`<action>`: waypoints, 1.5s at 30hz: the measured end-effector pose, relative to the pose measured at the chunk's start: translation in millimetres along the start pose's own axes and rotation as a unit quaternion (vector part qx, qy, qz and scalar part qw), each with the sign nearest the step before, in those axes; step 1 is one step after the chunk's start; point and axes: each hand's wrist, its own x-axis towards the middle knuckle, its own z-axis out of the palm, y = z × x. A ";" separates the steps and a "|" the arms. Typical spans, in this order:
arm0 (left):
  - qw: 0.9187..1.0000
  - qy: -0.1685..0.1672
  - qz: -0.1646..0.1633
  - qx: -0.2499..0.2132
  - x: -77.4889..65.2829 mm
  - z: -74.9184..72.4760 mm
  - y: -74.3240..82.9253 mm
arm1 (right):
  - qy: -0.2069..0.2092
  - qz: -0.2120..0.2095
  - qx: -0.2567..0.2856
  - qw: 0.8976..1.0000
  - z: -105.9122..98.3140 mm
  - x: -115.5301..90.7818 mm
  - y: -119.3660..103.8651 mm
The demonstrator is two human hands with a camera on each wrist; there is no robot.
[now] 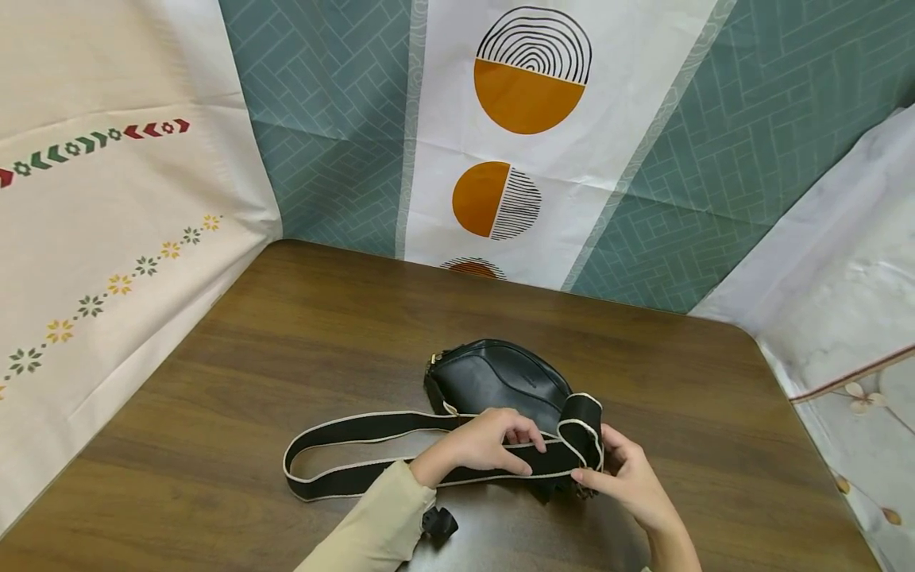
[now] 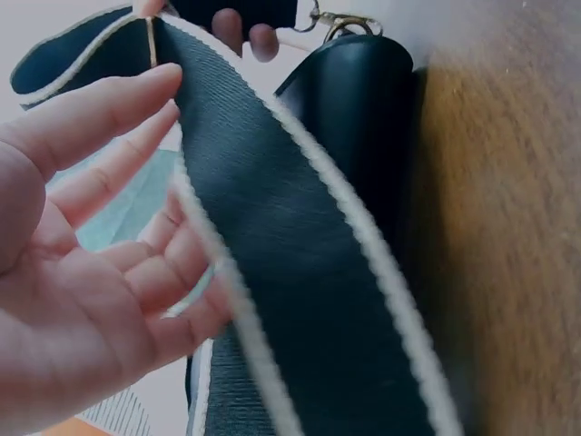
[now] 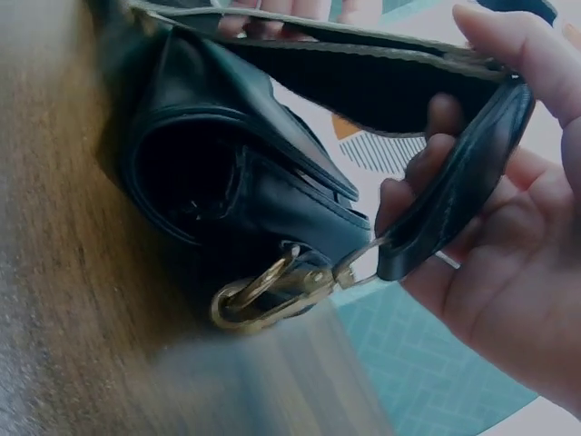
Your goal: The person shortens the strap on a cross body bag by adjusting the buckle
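A black bag (image 1: 496, 381) lies on the table, and its black strap with cream edging (image 1: 336, 433) forms a long loop to the left. My right hand (image 1: 632, 481) holds the strap near its leather end, thumb on one side and fingers curled round the other, as the right wrist view shows. A gold clasp (image 3: 272, 291) joins that end to the bag. My left hand (image 1: 493, 441) is over the strap's middle in front of the bag. In the left wrist view its loosely bent fingers (image 2: 118, 118) touch the strap's edge, some tips hidden behind it.
The brown wooden table (image 1: 286, 318) bears the bag. Patterned cloths hang behind it and at both sides, including a teal and white one (image 1: 343, 143). A small black object (image 1: 439, 524) sits by the left sleeve.
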 end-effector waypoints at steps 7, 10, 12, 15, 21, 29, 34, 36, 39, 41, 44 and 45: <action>0.999 0.016 0.022 -0.036 -3.4 0.2 -3.2 | 0.037 -0.015 -0.058 0.998 2.8 0.1 -0.6; 0.999 0.016 0.034 -0.039 -6.2 -3.2 -3.2 | 0.054 -0.012 -0.127 0.990 4.4 0.3 -2.4; 0.998 0.013 0.042 -0.044 -8.2 -5.8 -2.6 | 0.062 -0.012 -0.176 0.982 5.0 0.7 -3.5; 0.997 0.006 0.051 -0.052 -10.6 -9.1 -1.5 | 0.063 -0.016 -0.208 0.976 4.3 0.5 -4.2; 0.997 0.005 0.038 -0.065 -17.6 -17.3 -5.3 | 0.065 0.014 -0.165 0.984 -1.5 -4.7 -6.3; 0.997 0.007 0.015 -0.081 -31.8 -33.6 -11.6 | 0.070 0.017 -0.182 0.981 -8.8 -5.5 -10.8; 0.996 0.013 0.008 -0.086 -43.6 -43.8 -17.7 | 0.071 0.022 -0.192 0.979 -11.1 -7.1 -12.5; 0.996 0.016 0.004 -0.083 -48.7 -47.7 -20.4 | 0.070 0.024 -0.193 0.978 -12.0 -7.5 -12.6; 0.997 0.019 -0.002 -0.075 -56.5 -53.1 -24.8 | 0.066 0.025 -0.189 0.979 -13.4 -7.7 -12.8; 0.997 0.021 -0.006 -0.070 -62.1 -57.2 -27.8 | 0.059 0.023 -0.184 0.981 -14.6 -7.9 -12.4; 0.997 0.026 -0.014 -0.068 -70.6 -63.8 -31.2 | 0.050 0.017 -0.176 0.983 -16.8 -8.5 -11.7; 0.997 0.029 -0.016 -0.068 -73.4 -66.1 -32.0 | 0.049 0.014 -0.175 0.983 -17.7 -8.9 -11.5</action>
